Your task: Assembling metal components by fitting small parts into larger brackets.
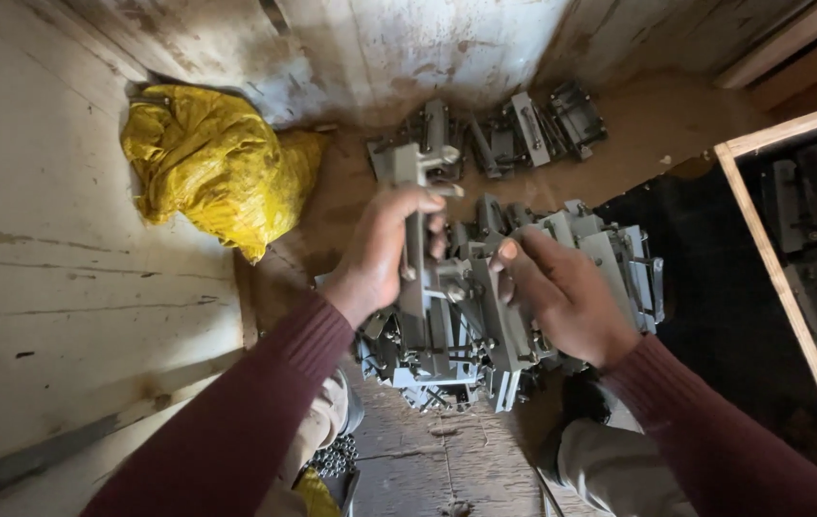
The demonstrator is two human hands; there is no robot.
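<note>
1. The left hand (382,254) is closing its grip around the shaft of a long grey metal bracket (417,230), fingers wrapped fully around it, and is holding it upright above the pile of grey metal parts (485,325).
2. The top end of the bracket, with a small round knob, is projecting above the left hand's fingers, on the far side of the pile.
3. The right hand (562,292) is resting on the pile, just right of the bracket, fingers partly curled over a flat grey plate (499,321); whether the grip is fully closing on the plate cannot be told.
4. The pile is lying on the brown floor (447,460), directly below both hands.
5. A second row of grey metal parts (514,134) is lying beyond the pile, against the wall.
6. A crumpled yellow sack (212,168) is sitting to the left of the pile, near the corner.
7. A wooden-framed crate (782,278) holding more grey parts is standing to the right of the pile.
8. Dark red sleeves are covering both forearms, which are reaching toward the pile from the near side.
</note>
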